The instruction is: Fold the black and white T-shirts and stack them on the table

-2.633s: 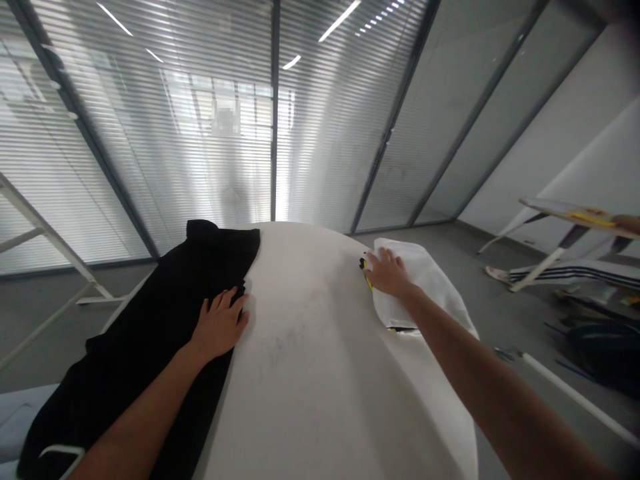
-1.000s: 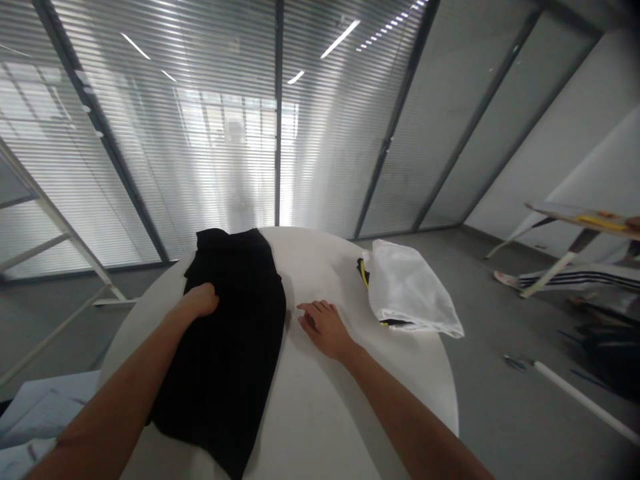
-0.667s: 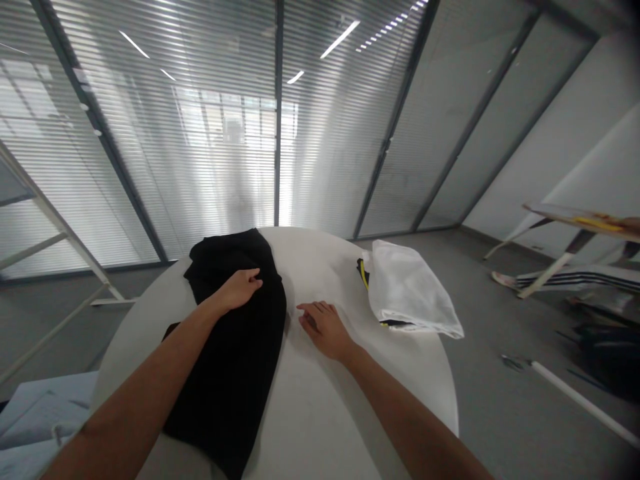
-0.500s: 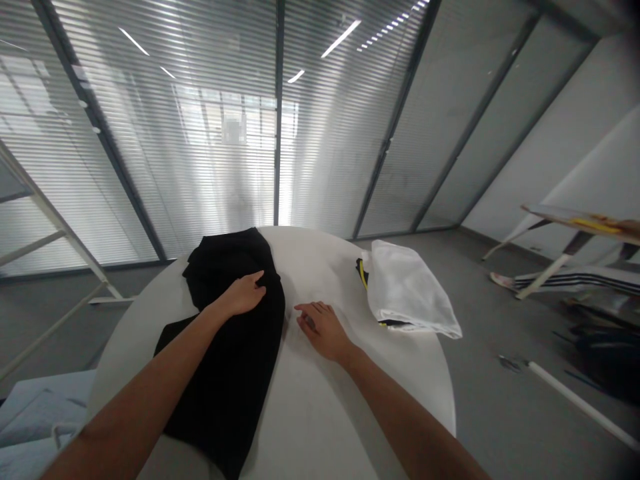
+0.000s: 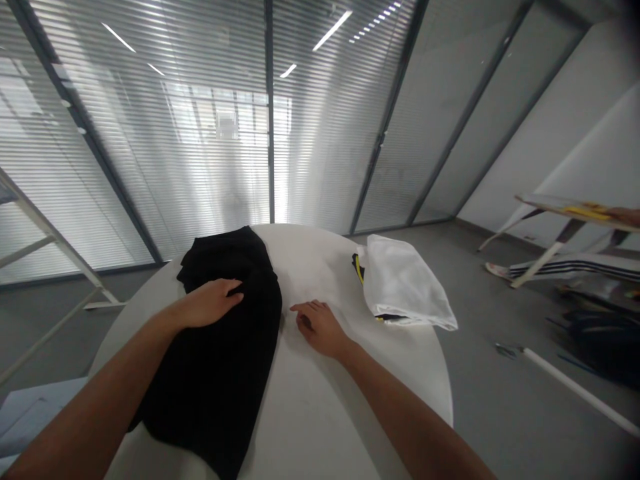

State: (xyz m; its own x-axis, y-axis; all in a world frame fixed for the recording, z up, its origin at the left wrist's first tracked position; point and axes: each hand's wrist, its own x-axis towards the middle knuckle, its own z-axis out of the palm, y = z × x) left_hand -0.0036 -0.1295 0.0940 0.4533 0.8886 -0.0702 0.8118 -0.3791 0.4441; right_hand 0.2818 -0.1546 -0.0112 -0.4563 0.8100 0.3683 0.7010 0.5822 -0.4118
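Observation:
A black garment [image 5: 225, 380] lies spread lengthwise over the left part of a round white table [image 5: 320, 407], its upper end bunched into folds. I cannot tell which kind of garment it is. My left hand [image 5: 207, 303] rests on its upper half, palm down, with the thumb apart from the fingers. Just right of the garment's right edge, my right hand [image 5: 317, 327] is low over the tabletop, index finger stretched out and the other fingers partly bent. Nothing shows in either hand. A folded white cloth item [image 5: 407, 280] with black and yellow edging lies at the table's right.
A pale metal frame [image 5: 63, 247] stands on the left, above light-coloured material [image 5: 37, 407] at lower left. Glass partitions with blinds [image 5: 215, 173] rise behind the table. On the right are another table [image 5: 555, 207], a person's striped trouser leg [image 5: 575, 270] and a white pole [image 5: 575, 390].
My left hand has slid left and slightly nearer across the black garment, whose lower left part now spreads further left. My right hand stays almost in place. The view has shifted slightly.

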